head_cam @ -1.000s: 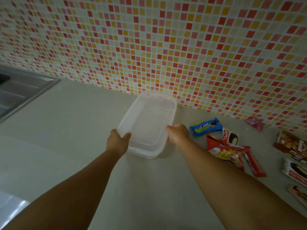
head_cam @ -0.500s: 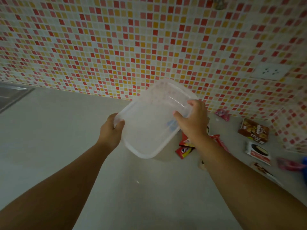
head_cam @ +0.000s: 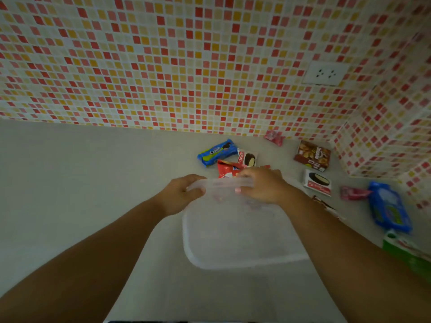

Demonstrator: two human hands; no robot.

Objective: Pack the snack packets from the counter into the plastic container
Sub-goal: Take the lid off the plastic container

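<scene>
Hands — left hand (head_cam: 180,193), right hand (head_cam: 261,185) — gripping plastic container (head_cam: 235,238), snack packets (head_cam: 218,152) beyond

One camera rides on my head, a wide-angle view tipped forward and down over the counter (head_cam: 70,183). It sits close: my forearms run in from 7 and 5 o'clock, my left hand (head_cam: 180,194) and right hand (head_cam: 262,185) meeting near centre. The tiled wall (head_cam: 163,54) fills 12 o'clock, bending at the edges, with a corner at 2 o'clock. No second view overlaps.
</scene>
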